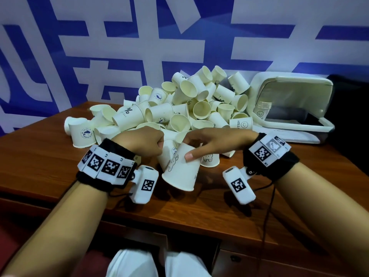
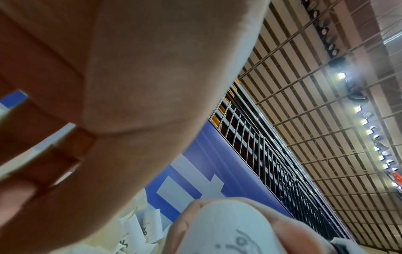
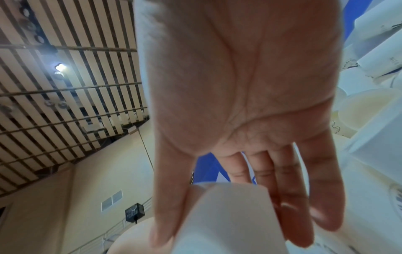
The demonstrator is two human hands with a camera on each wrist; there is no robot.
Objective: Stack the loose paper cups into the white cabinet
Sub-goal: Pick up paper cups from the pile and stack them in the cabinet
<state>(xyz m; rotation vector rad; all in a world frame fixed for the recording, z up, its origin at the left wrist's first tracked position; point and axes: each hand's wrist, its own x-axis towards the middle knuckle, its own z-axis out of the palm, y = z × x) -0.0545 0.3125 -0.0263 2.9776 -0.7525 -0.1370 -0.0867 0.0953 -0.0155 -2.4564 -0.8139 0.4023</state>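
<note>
A big heap of loose cream paper cups (image 1: 191,102) lies on the wooden table (image 1: 50,160). The white cabinet (image 1: 289,82) stands open at the right, with a short stack of cups (image 1: 263,108) inside. At the heap's near edge my right hand (image 1: 188,148) pinches a tilted bear-print cup (image 1: 181,168), thumb on its side and fingers over its base, as the right wrist view (image 3: 228,214) also shows. My left hand (image 1: 157,145) curls around a second cup (image 1: 166,156), which is mostly hidden behind the bear-print cup. The two cups touch.
Upright and toppled cups crowd the table just behind and right of my hands. The cabinet's lower tray (image 1: 295,132) juts out at the far right. A blue and white wall stands close behind the heap. Bare wood lies toward the front edge.
</note>
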